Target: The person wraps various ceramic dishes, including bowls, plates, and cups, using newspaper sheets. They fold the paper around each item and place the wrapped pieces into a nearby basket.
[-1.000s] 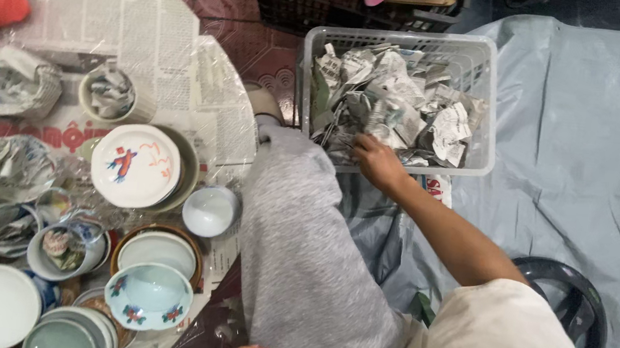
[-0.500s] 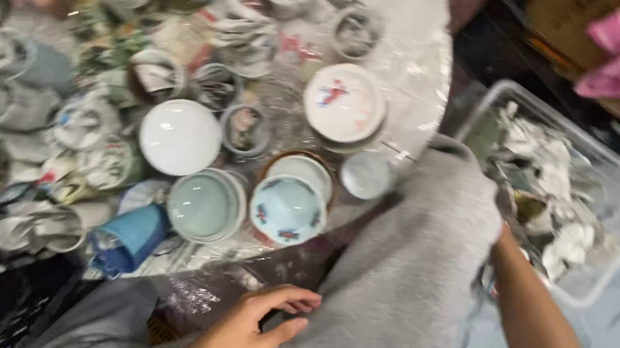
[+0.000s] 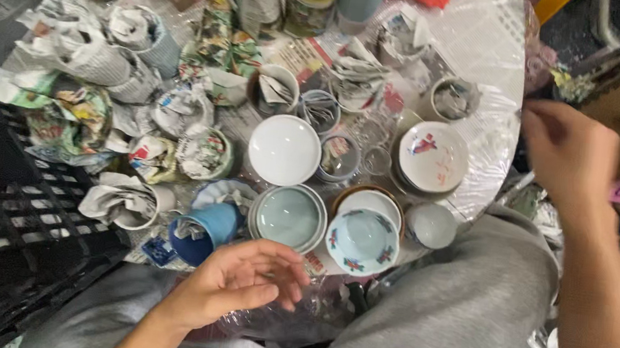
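Head view. The left hand [image 3: 249,283] hovered open and empty, fingers loosely spread, over the near edge of the round surface [image 3: 491,55], just beside the celadon bowl [image 3: 289,216] and the blue cup [image 3: 206,226]. The right hand [image 3: 569,151], fingers curled with nothing visibly held, was raised off the right edge, near the painted plate [image 3: 433,156]. A floral bowl [image 3: 362,241] sat at the near edge.

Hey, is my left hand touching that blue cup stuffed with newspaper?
Apart. The head view shows the left hand open, palm up, just below and to the right of the blue cup, with a sliver of the plastic-covered table visible between them.
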